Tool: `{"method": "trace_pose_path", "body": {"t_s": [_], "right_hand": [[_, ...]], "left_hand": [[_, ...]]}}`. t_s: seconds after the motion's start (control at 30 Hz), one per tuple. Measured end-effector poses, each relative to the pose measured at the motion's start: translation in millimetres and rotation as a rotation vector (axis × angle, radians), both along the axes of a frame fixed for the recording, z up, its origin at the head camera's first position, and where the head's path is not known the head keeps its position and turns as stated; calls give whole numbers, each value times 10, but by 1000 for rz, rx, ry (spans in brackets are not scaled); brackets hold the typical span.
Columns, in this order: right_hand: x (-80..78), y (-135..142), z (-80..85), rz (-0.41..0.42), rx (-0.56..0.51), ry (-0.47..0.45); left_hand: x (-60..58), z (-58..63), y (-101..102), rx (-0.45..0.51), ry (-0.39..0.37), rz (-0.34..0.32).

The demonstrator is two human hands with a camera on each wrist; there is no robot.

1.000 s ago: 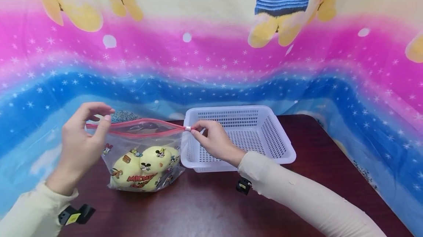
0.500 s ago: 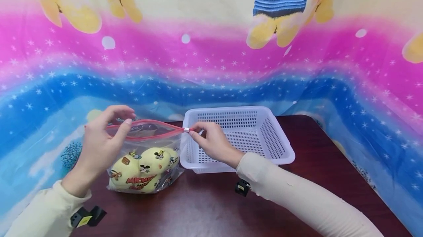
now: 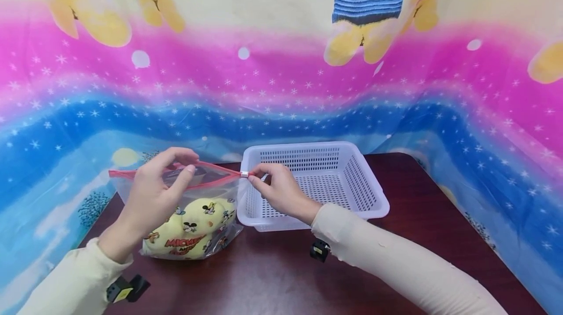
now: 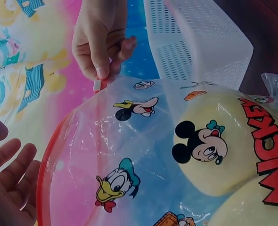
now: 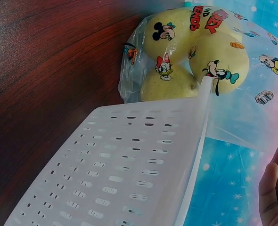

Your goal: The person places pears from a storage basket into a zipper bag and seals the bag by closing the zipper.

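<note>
A clear zipper bag (image 3: 215,188) with a red top edge and cartoon prints stands on the table. Several round, pale yellow fruits (image 5: 169,87), pear-like, fill its lower part. At the bag's right end, the thumb and fingers of my right hand (image 3: 281,189) pinch the zipper by its small white slider (image 4: 97,85). The bag's mouth gapes left of the slider. My left hand (image 3: 154,193) is in front of the mouth, its fingers loosely bent and thumb apart, hiding part of the bag. In the left wrist view, that hand (image 4: 16,181) is beside the red edge, holding nothing.
A white perforated plastic basket (image 3: 264,223) stands right of the bag, behind my right hand. Both are on a dark reddish-brown table (image 3: 272,276). A printed cloth (image 3: 281,110) hangs along the back and sides.
My left hand has moved right along the bag's mouth, uncovering its left end. The right hand keeps its pinch at the slider, almost in place.
</note>
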State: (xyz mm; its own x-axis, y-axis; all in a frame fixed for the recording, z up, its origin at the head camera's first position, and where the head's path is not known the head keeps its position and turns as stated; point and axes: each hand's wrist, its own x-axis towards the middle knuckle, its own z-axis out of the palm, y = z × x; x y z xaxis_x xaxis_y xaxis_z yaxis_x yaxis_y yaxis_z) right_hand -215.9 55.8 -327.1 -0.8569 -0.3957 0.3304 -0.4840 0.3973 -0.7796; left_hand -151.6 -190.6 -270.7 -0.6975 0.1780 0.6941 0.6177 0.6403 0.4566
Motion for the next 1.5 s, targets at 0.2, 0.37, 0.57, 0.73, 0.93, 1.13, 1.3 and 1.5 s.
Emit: {"method": "trace_pose_path", "body": {"t_s": [0.2,0.37,0.57,0.73,0.93,1.13,1.3,1.5], "right_hand": [[-2,2,-1,-1,1,4],[-9,-4,-5,-1,5,10],[-11,-4,-1,-1,7,7],[-6,-6,9,-6,8,1],[-1,-9,3,2,4,1],[-8,-1,-14,4,7,13],[-1,12,-18,15,2,21],[7,19,-28,23,-15,16]], "left_hand": [[-34,-6,57,-65,-86,-15],[-65,2,134,-76,-56,-39],[-105,1,226,-116,-38,-28],[-139,-6,299,-167,-72,-19],[-150,2,388,-217,-130,-14],[-177,9,452,-232,-187,-31],[-212,7,489,-256,-253,-46],[-230,7,540,-313,-315,-34]]}}
